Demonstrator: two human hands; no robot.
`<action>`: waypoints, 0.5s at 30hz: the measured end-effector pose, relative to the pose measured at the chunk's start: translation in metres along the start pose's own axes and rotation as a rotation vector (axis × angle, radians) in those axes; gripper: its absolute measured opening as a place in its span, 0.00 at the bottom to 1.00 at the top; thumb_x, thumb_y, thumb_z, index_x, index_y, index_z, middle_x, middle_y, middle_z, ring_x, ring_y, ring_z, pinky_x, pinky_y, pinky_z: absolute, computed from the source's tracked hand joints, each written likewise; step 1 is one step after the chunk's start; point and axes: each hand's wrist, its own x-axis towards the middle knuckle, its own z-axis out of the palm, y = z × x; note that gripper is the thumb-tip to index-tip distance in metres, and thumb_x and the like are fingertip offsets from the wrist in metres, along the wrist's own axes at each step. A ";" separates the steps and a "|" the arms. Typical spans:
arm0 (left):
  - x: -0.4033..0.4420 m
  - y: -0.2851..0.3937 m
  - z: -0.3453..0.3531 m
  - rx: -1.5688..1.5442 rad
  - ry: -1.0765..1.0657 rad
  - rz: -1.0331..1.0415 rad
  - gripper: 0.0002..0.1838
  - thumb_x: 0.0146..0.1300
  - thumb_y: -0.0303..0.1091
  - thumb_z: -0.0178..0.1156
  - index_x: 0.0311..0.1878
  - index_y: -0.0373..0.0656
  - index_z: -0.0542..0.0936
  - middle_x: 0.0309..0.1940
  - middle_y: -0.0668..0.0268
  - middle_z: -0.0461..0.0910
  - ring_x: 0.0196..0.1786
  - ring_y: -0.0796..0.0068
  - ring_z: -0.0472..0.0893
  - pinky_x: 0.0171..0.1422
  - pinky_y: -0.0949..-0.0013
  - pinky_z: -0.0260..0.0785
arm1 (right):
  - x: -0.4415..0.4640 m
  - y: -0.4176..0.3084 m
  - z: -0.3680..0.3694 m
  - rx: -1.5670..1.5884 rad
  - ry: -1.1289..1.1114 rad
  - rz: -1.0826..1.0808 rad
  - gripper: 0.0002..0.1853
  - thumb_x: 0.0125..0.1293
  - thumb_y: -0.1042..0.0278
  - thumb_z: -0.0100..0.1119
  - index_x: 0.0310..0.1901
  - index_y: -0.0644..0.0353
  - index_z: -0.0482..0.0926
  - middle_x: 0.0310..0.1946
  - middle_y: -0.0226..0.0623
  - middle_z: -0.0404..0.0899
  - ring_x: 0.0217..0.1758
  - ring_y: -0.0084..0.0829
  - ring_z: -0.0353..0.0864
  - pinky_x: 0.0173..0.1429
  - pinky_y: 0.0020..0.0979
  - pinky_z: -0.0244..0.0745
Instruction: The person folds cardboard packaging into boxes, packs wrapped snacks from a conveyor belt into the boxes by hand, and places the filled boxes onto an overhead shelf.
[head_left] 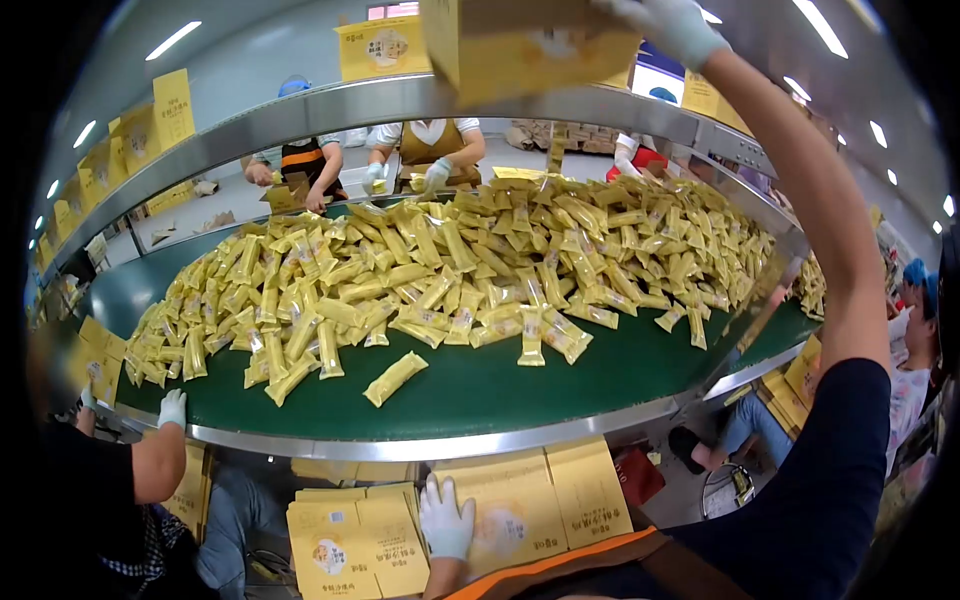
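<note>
My right hand (680,32), in a white glove, is raised at the top of the view with its fingers on a yellow carton (530,50). The carton is folded up into a box, slightly blurred, and overlaps the upper metal shelf (370,95). My gloved left hand (447,517) lies flat, fingers spread, on a stack of flattened yellow cartons (510,505) at my lap. A big heap of yellow-wrapped snack packets (430,265) covers much of the green conveyor belt (460,395) before me. One loose packet (395,378) lies apart near the front.
More cartons (385,48) stand along the upper shelf. Co-workers (430,150) work across the belt; another person's gloved hand (173,408) rests on the metal edge at left. A person sits at right beside flat cartons (790,395). A metal post (765,300) crosses the belt.
</note>
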 end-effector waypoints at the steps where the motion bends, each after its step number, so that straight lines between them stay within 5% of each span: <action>1: 0.002 -0.002 -0.001 -0.020 -0.007 0.006 0.33 0.58 0.47 0.64 0.65 0.43 0.71 0.69 0.47 0.64 0.66 0.42 0.68 0.67 0.48 0.64 | 0.023 0.014 0.018 -0.038 0.023 0.023 0.15 0.61 0.61 0.63 0.45 0.61 0.82 0.43 0.52 0.82 0.50 0.50 0.81 0.56 0.42 0.75; 5: 0.003 -0.009 0.004 -0.106 0.010 0.050 0.37 0.54 0.45 0.68 0.67 0.41 0.70 0.69 0.45 0.64 0.63 0.41 0.70 0.64 0.48 0.67 | 0.086 0.042 0.092 -0.103 0.033 0.139 0.15 0.62 0.58 0.63 0.45 0.59 0.83 0.45 0.52 0.83 0.52 0.51 0.81 0.57 0.42 0.75; 8: 0.006 0.008 -0.021 -0.107 -0.069 -0.019 0.31 0.68 0.45 0.58 0.70 0.42 0.69 0.73 0.48 0.62 0.66 0.45 0.71 0.71 0.52 0.63 | 0.086 0.049 0.156 -0.059 -0.044 0.247 0.15 0.60 0.59 0.61 0.46 0.58 0.83 0.46 0.51 0.84 0.53 0.52 0.80 0.59 0.42 0.75; 10: 0.008 0.006 -0.014 -0.124 -0.065 -0.054 0.36 0.63 0.46 0.62 0.72 0.43 0.65 0.74 0.48 0.60 0.69 0.42 0.68 0.72 0.50 0.62 | 0.079 0.052 0.189 -0.225 -0.056 0.196 0.16 0.60 0.64 0.58 0.48 0.59 0.82 0.48 0.53 0.83 0.54 0.51 0.81 0.61 0.42 0.74; 11: 0.009 0.008 -0.014 -0.126 -0.055 -0.079 0.39 0.62 0.48 0.63 0.74 0.44 0.63 0.75 0.49 0.59 0.70 0.42 0.67 0.73 0.50 0.62 | 0.066 0.056 0.205 0.024 0.183 -0.057 0.18 0.59 0.68 0.56 0.51 0.60 0.80 0.54 0.55 0.79 0.58 0.53 0.77 0.66 0.44 0.71; 12: 0.004 0.008 -0.015 -0.126 -0.057 -0.104 0.41 0.62 0.50 0.64 0.75 0.45 0.61 0.75 0.49 0.58 0.71 0.41 0.66 0.73 0.51 0.61 | 0.057 0.059 0.213 -0.084 0.196 -0.079 0.18 0.59 0.68 0.56 0.52 0.61 0.79 0.56 0.56 0.77 0.60 0.54 0.76 0.67 0.45 0.70; 13: 0.007 0.001 -0.003 -0.179 0.048 -0.117 0.42 0.54 0.47 0.69 0.69 0.38 0.67 0.65 0.44 0.68 0.62 0.41 0.72 0.63 0.49 0.68 | 0.049 0.063 0.220 -0.197 0.205 -0.100 0.19 0.59 0.68 0.55 0.53 0.61 0.78 0.58 0.56 0.75 0.61 0.54 0.74 0.68 0.45 0.69; 15: 0.013 -0.003 0.001 -0.296 -0.061 -0.303 0.44 0.54 0.47 0.69 0.71 0.36 0.64 0.63 0.43 0.71 0.61 0.42 0.73 0.64 0.51 0.67 | 0.018 0.070 0.229 -0.306 0.167 -0.104 0.19 0.60 0.68 0.55 0.54 0.61 0.77 0.60 0.57 0.74 0.63 0.55 0.73 0.69 0.46 0.68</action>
